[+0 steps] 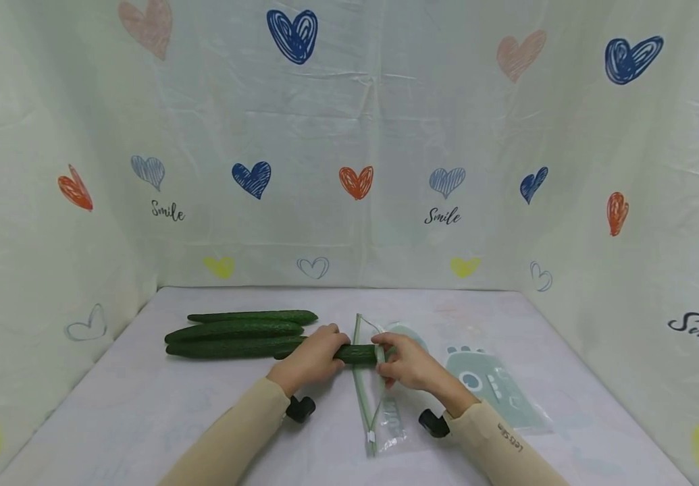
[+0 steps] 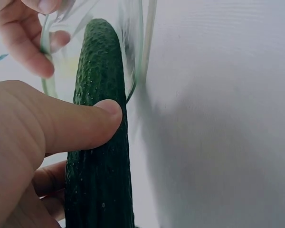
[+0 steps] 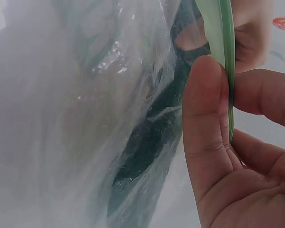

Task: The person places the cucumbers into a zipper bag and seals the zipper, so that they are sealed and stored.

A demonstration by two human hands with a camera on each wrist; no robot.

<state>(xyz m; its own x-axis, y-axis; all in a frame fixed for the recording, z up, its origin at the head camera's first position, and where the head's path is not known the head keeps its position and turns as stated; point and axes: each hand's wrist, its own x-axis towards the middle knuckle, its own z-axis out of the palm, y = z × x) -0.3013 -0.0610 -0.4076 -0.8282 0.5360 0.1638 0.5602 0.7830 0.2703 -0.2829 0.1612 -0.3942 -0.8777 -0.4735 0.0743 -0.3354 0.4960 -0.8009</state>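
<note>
My left hand (image 1: pixel 315 356) grips a dark green cucumber (image 2: pixel 99 71), its thumb lying across the bumpy skin. The cucumber's front end points right, into the mouth of a clear zip bag (image 3: pixel 118 95) with a pale green edge. Through the plastic, the right wrist view shows part of the cucumber as a dark shape. My right hand (image 1: pixel 411 364) pinches the green edge (image 3: pixel 226 47) of the bag between thumb and fingers. The bag's mouth stands apart around the cucumber. A small white slider (image 1: pixel 371 437) sits at the near end of the zip strip.
Three more cucumbers (image 1: pixel 234 329) lie side by side on the left of the white table (image 1: pixel 142 418). Clear plastic with a pale green monster print (image 1: pixel 501 388) lies flat to the right. A white curtain (image 1: pixel 325 121) with printed hearts surrounds the table's back and sides.
</note>
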